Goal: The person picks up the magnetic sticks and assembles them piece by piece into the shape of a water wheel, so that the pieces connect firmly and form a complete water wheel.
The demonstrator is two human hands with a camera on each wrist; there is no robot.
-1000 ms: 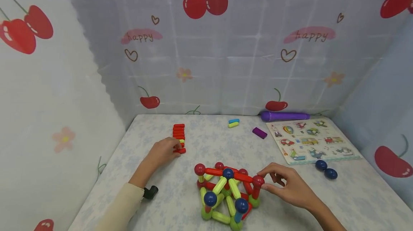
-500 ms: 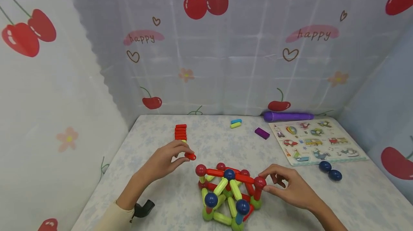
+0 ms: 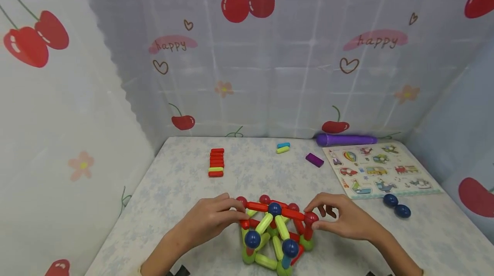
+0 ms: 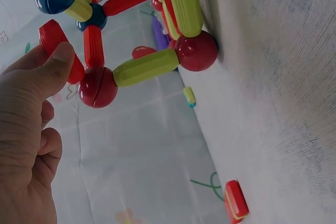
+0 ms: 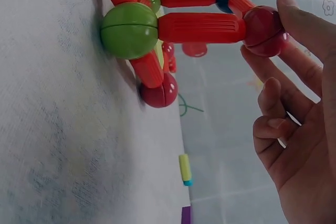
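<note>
A magnetic ball-and-stick structure point(image 3: 264, 223) in red, yellow-green and blue stands on the table between both hands. My left hand point(image 3: 216, 218) pinches a red magnetic stick point(image 4: 62, 51) between thumb and fingers. In the left wrist view, the stick's lower end is right at a dark red ball point(image 4: 98, 87) on the structure's upper left corner. On the opposite corner, thumb and fingertips of my right hand point(image 3: 343, 216) hold another dark red ball point(image 5: 266, 31), which tops an upright red stick point(image 5: 202, 28) above a green ball point(image 5: 129, 31).
Farther back on the left lies a row of red sticks point(image 3: 217, 160) with one yellow-green among them. A blue and a yellow-green stick point(image 3: 283, 149), a purple block point(image 3: 314, 160) and a purple microphone point(image 3: 346, 139) lie behind. Two dark blue balls point(image 3: 390, 200) sit by a picture board point(image 3: 434, 190).
My left hand has picked a red stick from the near end of the row and carried it right, to the structure's left corner. My right hand stays on its ball.
</note>
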